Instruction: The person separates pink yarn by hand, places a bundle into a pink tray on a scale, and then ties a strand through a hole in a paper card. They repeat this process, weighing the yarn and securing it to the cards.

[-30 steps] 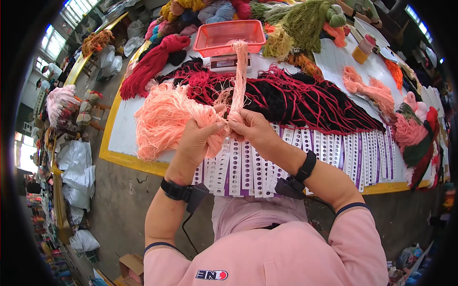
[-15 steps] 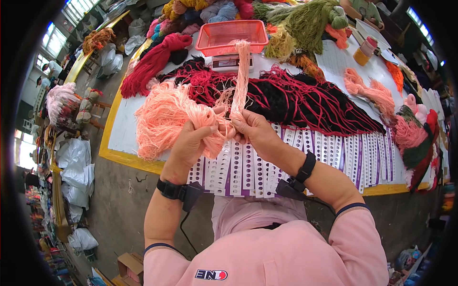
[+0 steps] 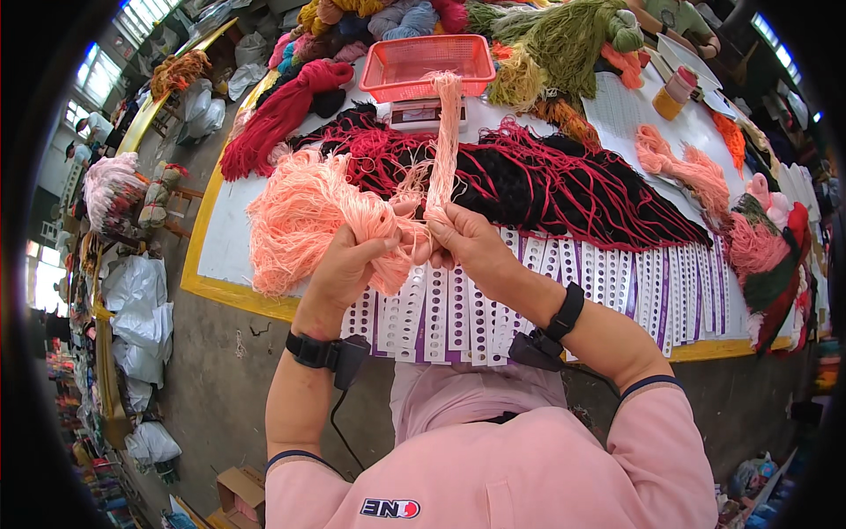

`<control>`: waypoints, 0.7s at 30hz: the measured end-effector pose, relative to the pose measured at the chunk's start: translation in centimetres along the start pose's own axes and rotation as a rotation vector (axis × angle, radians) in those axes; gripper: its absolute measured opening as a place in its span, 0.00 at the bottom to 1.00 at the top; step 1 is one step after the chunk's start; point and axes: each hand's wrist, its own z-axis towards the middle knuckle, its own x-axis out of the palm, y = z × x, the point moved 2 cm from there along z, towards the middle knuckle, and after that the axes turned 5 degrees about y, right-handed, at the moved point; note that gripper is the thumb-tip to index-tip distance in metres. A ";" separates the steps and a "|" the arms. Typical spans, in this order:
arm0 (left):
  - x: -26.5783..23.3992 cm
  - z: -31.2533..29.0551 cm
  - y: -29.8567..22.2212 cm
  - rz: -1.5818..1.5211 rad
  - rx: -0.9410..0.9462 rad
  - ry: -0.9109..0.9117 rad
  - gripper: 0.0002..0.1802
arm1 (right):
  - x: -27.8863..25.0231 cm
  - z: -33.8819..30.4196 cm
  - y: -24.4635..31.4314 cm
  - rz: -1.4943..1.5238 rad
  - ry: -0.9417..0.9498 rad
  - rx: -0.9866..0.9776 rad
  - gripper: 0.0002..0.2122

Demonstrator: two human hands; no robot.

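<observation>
head view | left hand (image 3: 351,256) curled around peach yarn hank (image 3: 304,216), spread left of both hands; right hand (image 3: 473,242) pinching slim yarn bundle (image 3: 447,141), stretching away ahead | progress: bundle separate along most of its length, hank loose; strands (image 3: 411,233) between hands seem unparted

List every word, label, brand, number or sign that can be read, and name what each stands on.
Pink shirt: a dark, white and red logo with legible letters; I won't copy its wording.
White punched strips: any print is too small to read.
White sheet: fine marks, too small to read.
Small display: too small to read.
</observation>
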 end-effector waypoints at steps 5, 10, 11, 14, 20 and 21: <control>-0.3 -0.2 -0.1 0.017 -0.008 0.018 0.30 | 0.2 0.1 0.0 -0.027 0.000 0.010 0.11; -0.9 -0.3 0.4 0.030 -0.003 -0.004 0.30 | 0.3 0.1 -0.1 -0.010 0.021 -0.002 0.12; -0.9 -0.3 0.4 0.038 0.004 0.007 0.30 | 0.2 0.1 -0.1 -0.010 0.022 -0.001 0.12; -1.2 -0.4 0.5 0.046 0.006 0.017 0.31 | 0.4 -0.1 0.2 -0.034 0.018 0.002 0.12; -0.3 -0.4 0.0 0.010 -0.006 0.040 0.31 | 0.3 -0.2 0.1 -0.036 0.025 0.003 0.12; -0.2 -0.4 0.0 0.001 -0.010 0.047 0.31 | 0.3 -0.1 0.2 -0.035 0.026 0.003 0.12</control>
